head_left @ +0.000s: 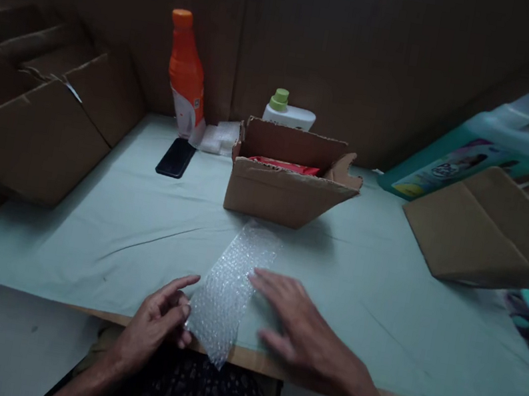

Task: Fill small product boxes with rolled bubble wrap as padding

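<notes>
A strip of bubble wrap lay on the pale green table cover, running from just in front of the open cardboard box back toward the person, its near end hanging a little over the table's front edge. The left hand pinched the near left corner of the strip between thumb and curled fingers. The right hand lay flat and open, fingers spread and pointing left, its fingertips touching the right edge of the strip and its palm resting on the cover beside it.

The box stood directly behind the strip, flaps up, with a red packet showing inside. Behind the box stood a white bottle with a green cap. Behind and to the left of the box stood an orange bottle, upright against the brown back wall, with some clear wrapping between it and the box. A black phone lay flat to the left of the box, just in front of the orange bottle. Farther left of the box sat flattened brown cartons. To the right of the box another folded carton lay on the cover, and behind that leaned a teal printed package.
</notes>
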{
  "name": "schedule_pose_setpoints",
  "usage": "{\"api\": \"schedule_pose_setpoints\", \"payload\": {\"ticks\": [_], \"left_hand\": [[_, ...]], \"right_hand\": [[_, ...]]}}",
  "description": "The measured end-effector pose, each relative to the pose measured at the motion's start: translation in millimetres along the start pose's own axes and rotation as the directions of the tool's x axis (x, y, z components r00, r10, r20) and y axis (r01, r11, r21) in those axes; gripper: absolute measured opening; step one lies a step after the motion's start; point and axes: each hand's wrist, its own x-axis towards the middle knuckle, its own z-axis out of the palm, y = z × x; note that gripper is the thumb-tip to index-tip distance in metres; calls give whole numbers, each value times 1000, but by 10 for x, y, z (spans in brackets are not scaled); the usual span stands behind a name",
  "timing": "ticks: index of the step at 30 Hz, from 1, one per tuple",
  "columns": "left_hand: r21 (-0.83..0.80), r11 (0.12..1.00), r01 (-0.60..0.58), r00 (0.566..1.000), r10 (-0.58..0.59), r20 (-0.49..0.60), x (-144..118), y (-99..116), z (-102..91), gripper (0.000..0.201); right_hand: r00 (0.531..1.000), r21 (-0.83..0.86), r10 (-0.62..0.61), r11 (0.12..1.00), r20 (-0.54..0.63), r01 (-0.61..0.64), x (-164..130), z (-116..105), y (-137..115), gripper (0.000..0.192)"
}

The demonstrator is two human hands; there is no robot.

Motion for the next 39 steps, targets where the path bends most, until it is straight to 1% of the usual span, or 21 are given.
{"api": "schedule_pose_setpoints", "payload": {"ticks": [2, 4, 6, 8, 10, 13, 16, 18, 20, 22, 24, 26, 27, 28, 30, 31, 32, 33, 34, 37, 39], "left_hand": [[-21, 997, 70, 997, -69, 46, 24, 34, 1, 66], [29, 996, 90, 992, -92, 85, 54, 63, -11, 61], [121, 992, 27, 994, -40, 103, 102, 86, -32, 57], [283, 955, -94, 993, 71, 90, 175, 110, -52, 50], [485, 850, -205, 979, 183, 94, 268, 141, -56, 40], [722, 633, -279, 956, 252, 148, 412, 211, -12, 30], [860, 432, -273, 956, 220, 193, 515, 283, 60, 30], [907, 332, -260, 960, 190, 206, 564, 302, 88, 29], [928, 270, -257, 961, 173, 216, 611, 276, 83, 29], [934, 237, -267, 957, 181, 228, 659, 205, 46, 28], [935, 225, -275, 946, 236, 222, 696, 107, -11, 24], [913, 231, -337, 889, 397, 228, 700, 13, -63, 25], [885, 220, -410, 825, 503, 258, 685, -22, -79, 29], [846, 186, -500, 740, 600, 305, 660, -47, -84, 34], [741, 75, -667, 561, 705, 434, 593, -62, -55, 41], [692, 28, -722, 500, 712, 493, 564, -56, -24, 43], [660, 7, -752, 472, 705, 530, 547, -44, 14, 44], [648, 13, -762, 473, 694, 542, 546, -29, 51, 44], [652, 40, -757, 495, 686, 533, 560, -13, 83, 42], [707, 164, -688, 615, 649, 448, 661, 24, 127, 35], [738, 205, -643, 667, 624, 408, 739, 33, 132, 34]], "right_hand": [[998, 107, -26, 994, 55, 20, -238, 171, -259, 85], [999, 187, 7, 982, -36, -1, -298, 429, -433, 76], [969, 257, 159, 961, -190, -108, -211, 674, -485, 60], [889, 332, 365, 904, -278, -268, -71, 823, -439, 50], [826, 379, 502, 839, -257, -391, 38, 861, -362, 49], [809, 330, 536, 829, -241, -451, 74, 798, -302, 54], [769, 192, 503, 864, -394, -466, -1, 689, -340, 58], [747, 115, 447, 884, -493, -453, -65, 609, -404, 52], [803, 57, 353, 926, -480, -373, -106, 542, -475, 44], [896, -5, 255, 961, -364, -276, -109, 515, -522, 41], [947, -69, 213, 969, -239, -235, -74, 533, -520, 38], [959, -114, 213, 965, -186, -237, -21, 575, -472, 27], [960, -120, 213, 964, -182, -237, 6, 595, -440, 20], [959, -116, 212, 965, -186, -236, 33, 609, -406, 16], [956, -78, 219, 968, -196, -237, 79, 612, -348, 12], [955, -46, 223, 971, -197, -236, 98, 599, -323, 12], [953, -11, 228, 972, -198, -234, 113, 579, -300, 13], [950, 19, 232, 972, -210, -233, 122, 552, -277, 14], [942, 37, 232, 973, -241, -230, 125, 522, -254, 16], [883, 14, 213, 973, -419, -228, 80, 434, -194, 21], [855, -36, 155, 979, -494, -199, 23, 404, -180, 22]]}}
